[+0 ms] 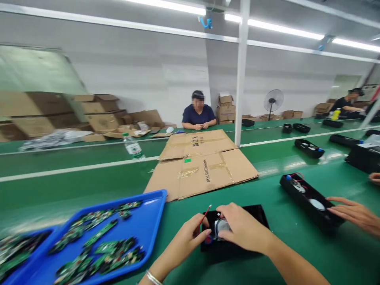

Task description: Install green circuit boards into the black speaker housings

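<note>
A black speaker housing lies on the green bench before me, its open side up. Inside it is a round speaker with a pale rim. My left hand is at the housing's left end, fingers curled in a pinch. A thin red wire with a white tip sticks up from between those fingers. Under the left thumb shows a small blue and red part. My right hand reaches over the housing, thumb and fingers closed around the speaker. Its fingertips partly hide the speaker.
Left are blue trays of green circuit boards. Flattened cardboard and a water bottle lie beyond. At right, a co-worker's hand touches another black housing. A white post rises ahead; a person sits opposite.
</note>
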{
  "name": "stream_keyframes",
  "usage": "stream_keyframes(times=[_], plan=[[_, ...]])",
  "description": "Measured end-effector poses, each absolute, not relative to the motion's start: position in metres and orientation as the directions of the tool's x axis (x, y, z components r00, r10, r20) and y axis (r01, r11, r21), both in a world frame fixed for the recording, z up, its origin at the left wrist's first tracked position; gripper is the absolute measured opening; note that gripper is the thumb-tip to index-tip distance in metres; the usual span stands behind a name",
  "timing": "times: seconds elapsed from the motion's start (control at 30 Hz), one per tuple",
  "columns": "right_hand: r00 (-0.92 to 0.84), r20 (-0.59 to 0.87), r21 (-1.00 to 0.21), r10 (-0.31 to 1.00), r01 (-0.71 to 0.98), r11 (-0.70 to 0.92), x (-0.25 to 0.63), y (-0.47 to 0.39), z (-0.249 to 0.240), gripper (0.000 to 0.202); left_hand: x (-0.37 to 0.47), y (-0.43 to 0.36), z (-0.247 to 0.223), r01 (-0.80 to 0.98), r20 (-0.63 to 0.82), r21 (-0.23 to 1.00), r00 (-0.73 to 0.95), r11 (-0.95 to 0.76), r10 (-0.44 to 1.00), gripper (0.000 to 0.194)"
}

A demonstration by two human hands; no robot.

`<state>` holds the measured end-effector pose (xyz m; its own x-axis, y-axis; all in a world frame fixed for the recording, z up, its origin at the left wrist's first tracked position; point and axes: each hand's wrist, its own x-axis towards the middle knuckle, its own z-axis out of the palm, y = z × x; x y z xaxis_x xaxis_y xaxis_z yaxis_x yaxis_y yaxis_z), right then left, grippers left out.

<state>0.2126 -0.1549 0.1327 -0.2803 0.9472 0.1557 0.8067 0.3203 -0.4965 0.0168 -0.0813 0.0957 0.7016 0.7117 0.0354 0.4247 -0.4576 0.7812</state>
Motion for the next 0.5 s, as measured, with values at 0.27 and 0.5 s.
stream_keyframes(times=[0.27,0.5], plan=[[-0.25,0.212,-0.706,0.945,0.629,0.325,0.158,-0.145,0.072,0.031,-0.019,-0.107,0.111,0.268,0.181,0.864,0.626,-0.427,0.758,0.027],[-0.337,0.247,-0.778,0.909,0.49,0.393,0.171,-0.144,0.087,0.01,-0.083,-0.057,0.067,0.873,0.187,0.403,0.217,-0.276,0.958,0.028]])
